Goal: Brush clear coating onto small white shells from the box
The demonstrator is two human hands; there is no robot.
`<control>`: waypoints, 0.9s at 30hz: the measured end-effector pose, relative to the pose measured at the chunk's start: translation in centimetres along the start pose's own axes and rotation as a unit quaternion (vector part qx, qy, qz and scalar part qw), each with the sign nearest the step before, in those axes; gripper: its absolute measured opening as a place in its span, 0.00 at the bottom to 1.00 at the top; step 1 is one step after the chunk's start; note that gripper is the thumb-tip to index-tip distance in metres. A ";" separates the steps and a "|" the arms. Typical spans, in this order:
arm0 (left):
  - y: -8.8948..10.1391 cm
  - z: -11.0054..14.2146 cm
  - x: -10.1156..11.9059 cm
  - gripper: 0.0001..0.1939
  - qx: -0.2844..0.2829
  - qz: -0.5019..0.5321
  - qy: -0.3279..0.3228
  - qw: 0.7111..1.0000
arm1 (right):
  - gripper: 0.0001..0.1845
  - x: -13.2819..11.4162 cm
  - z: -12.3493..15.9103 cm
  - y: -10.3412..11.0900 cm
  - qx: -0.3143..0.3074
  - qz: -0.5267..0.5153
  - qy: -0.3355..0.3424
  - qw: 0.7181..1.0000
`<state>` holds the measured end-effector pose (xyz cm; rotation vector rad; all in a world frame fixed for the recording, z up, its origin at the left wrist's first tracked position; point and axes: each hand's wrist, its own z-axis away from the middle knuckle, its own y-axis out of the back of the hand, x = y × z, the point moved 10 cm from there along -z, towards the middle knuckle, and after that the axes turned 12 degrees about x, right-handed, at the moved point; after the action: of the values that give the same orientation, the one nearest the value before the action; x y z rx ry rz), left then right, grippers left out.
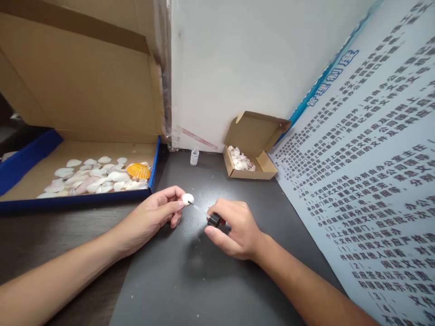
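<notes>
Between the fingertips of my left hand (165, 206) is a small white seashell (188, 198), held up just above the dark mat. My right hand (234, 228) is closed around a small tool with a black round end (214, 220). From it a thin, pale shaft reaches toward the shell, and its dark tip (190, 203) appears to touch the shell's lower right edge. I cannot make out the tool's exact kind, as my fingers cover most of it.
At left stands an open blue-edged cardboard box (112, 147) with several pale shells and an orange scallop shell (138, 170). A small labelled bottle (194, 157) and a little open carton (249, 173) of shell pieces stand behind. A printed board (367, 149) leans at right.
</notes>
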<state>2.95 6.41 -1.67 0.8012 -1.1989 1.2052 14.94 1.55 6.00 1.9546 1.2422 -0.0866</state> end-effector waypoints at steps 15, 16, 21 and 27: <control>-0.8 0.3 0.1 0.13 -0.050 -0.064 -0.048 0.996 | 0.11 2.4 0.3 0.0 -0.004 0.024 -0.116 0.993; -0.9 0.4 0.2 0.13 -0.051 -0.070 -0.048 0.995 | 0.11 2.7 0.3 0.1 -0.001 0.035 -0.125 0.991; -1.0 0.4 0.4 0.13 -0.054 -0.079 -0.053 0.994 | 0.09 3.1 0.2 0.7 0.008 0.050 -0.136 0.989; -0.9 0.3 0.2 0.13 -0.054 -0.093 -0.053 0.993 | 0.07 2.9 0.2 0.8 0.017 -0.004 -0.125 0.992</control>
<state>3.75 5.95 -1.33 0.8839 -1.2365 0.9486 17.14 3.34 5.05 1.9003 1.0893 -0.3487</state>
